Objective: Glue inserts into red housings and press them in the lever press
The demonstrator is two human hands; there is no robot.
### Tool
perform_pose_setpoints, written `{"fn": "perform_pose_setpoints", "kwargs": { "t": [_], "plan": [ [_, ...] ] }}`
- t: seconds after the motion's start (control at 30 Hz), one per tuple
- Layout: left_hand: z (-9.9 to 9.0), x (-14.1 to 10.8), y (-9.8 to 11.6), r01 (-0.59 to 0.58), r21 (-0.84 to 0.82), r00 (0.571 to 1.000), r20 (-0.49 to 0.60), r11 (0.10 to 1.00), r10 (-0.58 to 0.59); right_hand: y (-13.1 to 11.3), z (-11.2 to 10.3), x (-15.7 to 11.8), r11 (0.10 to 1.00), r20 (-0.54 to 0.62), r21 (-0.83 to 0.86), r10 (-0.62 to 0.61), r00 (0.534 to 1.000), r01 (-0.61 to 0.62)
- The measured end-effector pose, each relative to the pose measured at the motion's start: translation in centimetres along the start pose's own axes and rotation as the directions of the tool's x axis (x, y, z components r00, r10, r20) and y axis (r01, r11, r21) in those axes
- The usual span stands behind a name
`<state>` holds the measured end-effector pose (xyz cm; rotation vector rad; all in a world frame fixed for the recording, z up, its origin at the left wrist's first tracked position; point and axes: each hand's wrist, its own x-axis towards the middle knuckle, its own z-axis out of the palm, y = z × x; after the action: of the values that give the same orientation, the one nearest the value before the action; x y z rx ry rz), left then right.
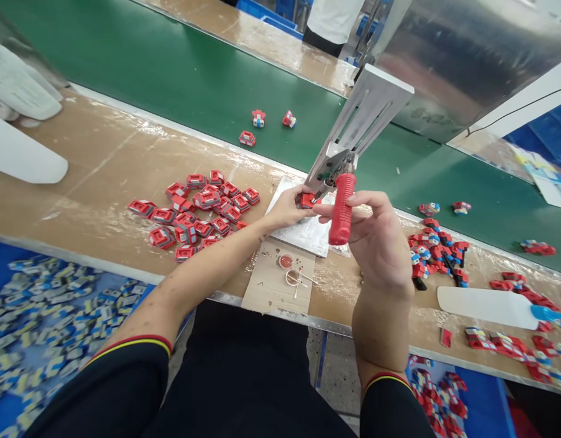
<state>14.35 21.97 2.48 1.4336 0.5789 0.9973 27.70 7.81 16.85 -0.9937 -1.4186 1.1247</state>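
My left hand (284, 211) holds a small red plastic toy part (310, 201) at the foot of an upright toggle clamp press, its fingers closed on the part's edge. The clamp's tip comes down at the part. A slotted metal stand (375, 100) rises behind, over a silvery base plate (301, 236). My right hand (383, 246) has its fingers closed around the press's red grip handle (343, 210), which hangs downward. To the left of the base lies a heap of red and grey toy parts (207, 199).
Two small cups (286, 261) of reddish liquid and cotton swabs (296, 288) sit on cardboard (266, 286). A green conveyor (171, 67) carries several toy pieces. Red and blue pieces (439, 249) are heaped at right. Blue bins (56, 328) flank me below. A person (332, 21) stands beyond.
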Motion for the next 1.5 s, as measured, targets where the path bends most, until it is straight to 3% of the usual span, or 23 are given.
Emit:
{"fn": "perform_pose_setpoints", "kwargs": {
  "t": [0.3,0.53,0.97,1.07,1.17,1.33,1.4,1.5],
  "plan": [
    [0.2,-0.1,-0.2,-0.03,0.005,1.0,0.009,1.0,0.03,0.5,-0.1,-0.2,0.997,-0.019,-0.072,-0.002,1.0,0.0],
    [0.1,0.4,-0.8,-0.063,0.022,0.998,-0.001,0.998,0.063,0.6,-0.2,-0.2,0.992,-0.045,-0.109,-0.072,0.996,0.067],
    [0.6,0.0,-1.0,-0.037,0.008,0.998,-0.048,0.999,0.037,0.7,0.4,0.2,0.986,0.043,0.062,-0.159,0.986,0.157],
    [0.6,-0.2,-1.1,-0.032,0.007,0.998,-0.062,0.999,0.032,2.1,1.1,-0.3,0.986,-0.034,-0.017,-0.166,0.986,0.165],
    [0.4,-0.2,-1.3,-0.011,0.033,0.998,-0.065,0.999,0.013,5.1,1.4,-0.9,0.974,-0.09,-0.11,-0.207,0.974,0.197],
    [0.5,-0.4,-1.5,-0.01,0.126,0.999,-0.041,0.992,0.015,11.0,1.3,-0.5,0.876,-0.142,-0.453,-0.256,0.956,0.167],
    [0.4,-0.7,-1.3,-0.016,0.181,0.999,-0.024,0.983,0.021,11.4,1.1,-0.5,0.844,-0.112,-0.512,-0.249,0.962,0.159],
    [-1.3,-0.6,-0.1,-0.034,0.274,0.998,0.052,0.961,0.021,9.3,0.0,-3.1,0.812,-0.057,-0.567,-0.204,0.977,0.137]
  ]
}}
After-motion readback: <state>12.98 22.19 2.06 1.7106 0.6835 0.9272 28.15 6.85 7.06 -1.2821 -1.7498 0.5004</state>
